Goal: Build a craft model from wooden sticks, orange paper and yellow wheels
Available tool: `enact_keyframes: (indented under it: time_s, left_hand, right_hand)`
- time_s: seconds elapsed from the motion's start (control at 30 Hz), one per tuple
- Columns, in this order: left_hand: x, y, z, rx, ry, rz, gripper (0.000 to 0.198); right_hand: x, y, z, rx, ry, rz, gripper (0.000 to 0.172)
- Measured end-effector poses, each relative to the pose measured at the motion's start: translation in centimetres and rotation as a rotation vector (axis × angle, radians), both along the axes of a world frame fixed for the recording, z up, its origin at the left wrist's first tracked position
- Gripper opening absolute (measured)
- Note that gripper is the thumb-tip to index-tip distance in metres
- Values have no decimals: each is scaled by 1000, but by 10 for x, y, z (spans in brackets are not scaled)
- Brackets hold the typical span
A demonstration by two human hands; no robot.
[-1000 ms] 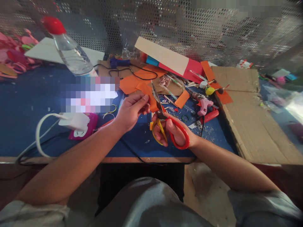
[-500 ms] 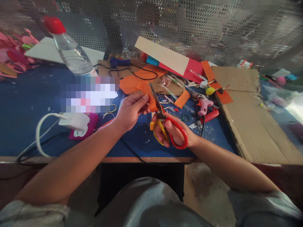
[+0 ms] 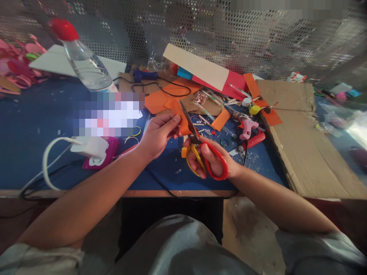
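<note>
Pinched between the thumb and fingers of my left hand [image 3: 159, 131] is a small piece of orange paper [image 3: 184, 121]. My right hand [image 3: 213, 156] is closed on a pair of scissors [image 3: 219, 168] with one red and one yellow handle loop. The dark scissor blades point away from me and lie along the right edge of the orange paper. Whether the paper is between the blades I cannot tell. Both hands are above the blue table [image 3: 160, 173], near its front edge.
A water bottle [image 3: 86, 65] with a red cap stands at the left, behind a white charger [image 3: 90, 147] on a magenta socket. A pink glue gun [image 3: 248, 128], orange paper scraps [image 3: 221, 120] and sticks lie beyond my hands. Cardboard [image 3: 309, 149] covers the right side.
The scissors have shifted very slightly in my right hand, their blade tip a little to the left. My left hand and the orange paper stay in place.
</note>
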State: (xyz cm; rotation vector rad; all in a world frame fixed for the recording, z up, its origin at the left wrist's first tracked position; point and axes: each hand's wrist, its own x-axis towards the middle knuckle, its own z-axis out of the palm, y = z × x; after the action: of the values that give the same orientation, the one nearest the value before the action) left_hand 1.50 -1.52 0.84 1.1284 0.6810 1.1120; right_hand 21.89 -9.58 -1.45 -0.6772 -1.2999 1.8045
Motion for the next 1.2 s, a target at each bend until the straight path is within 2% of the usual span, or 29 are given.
enact_keyframes:
  time_s: [0.2, 0.4, 0.67, 0.9, 1.2]
  left_hand:
    - [2, -2, -2, 45, 57, -53, 46]
    - [1, -3, -3, 137, 126, -74, 52]
    - [-1, -3, -4, 137, 142, -86, 50]
    - [0, -3, -3, 132, 142, -80, 51]
    - [0, -4, -2, 115, 138, -81, 52]
  right_hand:
    - [3, 4, -10, 11, 68, 54, 61]
    - [2, 6, -8, 25, 21, 26, 71]
    - [-1, 2, -7, 22, 20, -31, 57]
    - [-5, 2, -2, 19, 16, -47, 68]
    - [-4, 1, 1, 30, -57, -72, 71]
